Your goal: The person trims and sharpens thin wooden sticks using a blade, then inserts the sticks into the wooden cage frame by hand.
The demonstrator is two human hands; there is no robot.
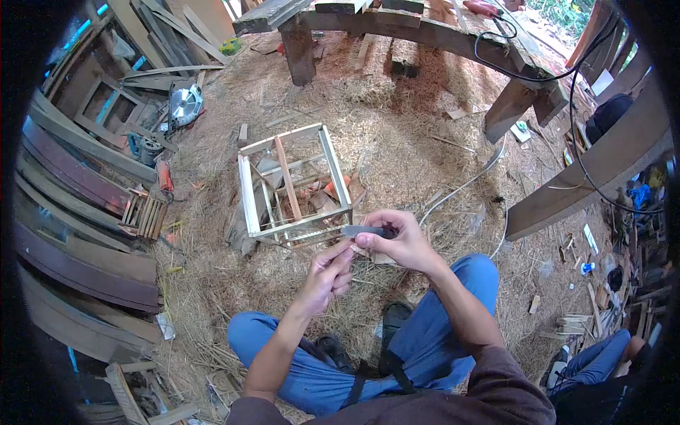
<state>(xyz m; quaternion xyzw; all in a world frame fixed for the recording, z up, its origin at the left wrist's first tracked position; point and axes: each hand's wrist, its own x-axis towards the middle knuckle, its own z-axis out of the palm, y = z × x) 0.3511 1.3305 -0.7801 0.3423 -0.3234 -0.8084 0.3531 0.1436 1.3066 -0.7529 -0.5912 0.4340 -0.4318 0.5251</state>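
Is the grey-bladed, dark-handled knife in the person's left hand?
No, the person's right hand grips the grey-bladed, dark-handled knife.

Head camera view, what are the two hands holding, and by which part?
The right hand holds a knife by its dark handle. The left hand seems to pinch something small, too unclear to name.

Woodworking shop, circular saw (185,104), long boards (88,271), shaving-strewn floor (418,134)
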